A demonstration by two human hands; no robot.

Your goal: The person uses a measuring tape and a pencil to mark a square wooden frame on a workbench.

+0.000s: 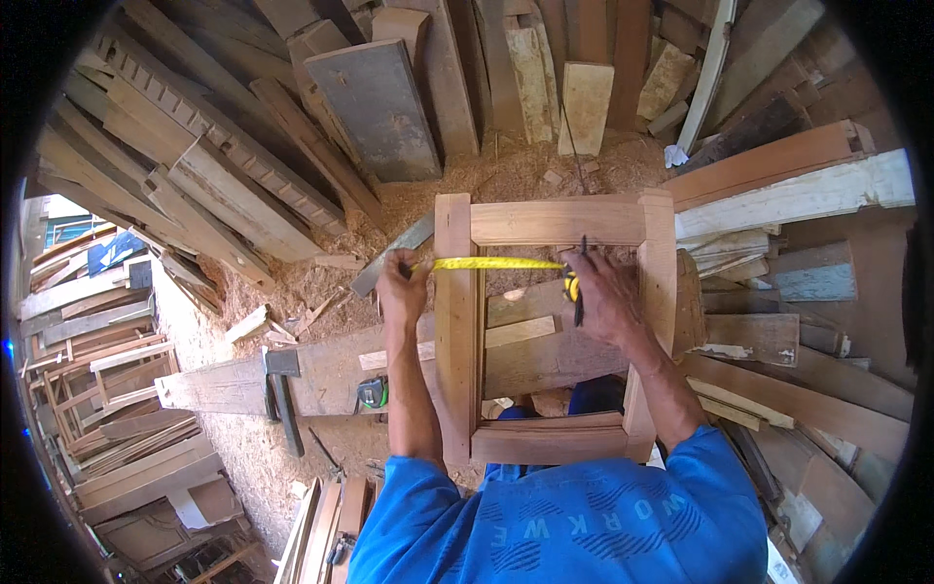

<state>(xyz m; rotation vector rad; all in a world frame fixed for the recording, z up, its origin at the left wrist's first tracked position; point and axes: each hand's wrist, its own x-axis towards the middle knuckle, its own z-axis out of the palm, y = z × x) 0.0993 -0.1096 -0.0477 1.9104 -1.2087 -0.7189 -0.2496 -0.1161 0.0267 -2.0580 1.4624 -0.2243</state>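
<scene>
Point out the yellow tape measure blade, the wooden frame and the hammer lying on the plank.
Tape measure blade point(491, 263), head view, middle of the stretched yellow strip.
Wooden frame point(457, 331), head view, its left upright rail.
Hammer point(282, 363), head view, its dark metal head.

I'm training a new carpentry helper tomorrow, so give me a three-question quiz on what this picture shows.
1. True or false: the yellow tape measure is stretched across the wooden frame between the two hands.
2. Which hand holds the tape's case and a dark pencil? A) left hand B) right hand C) neither
3. Fill in: the tool lying on the plank to the person's left, near a second green tape measure, is a ____.

Key:
1. True. The left hand pins the tape's end at the frame's left side, and the right hand is at the other end.
2. B
3. Hammer
</scene>
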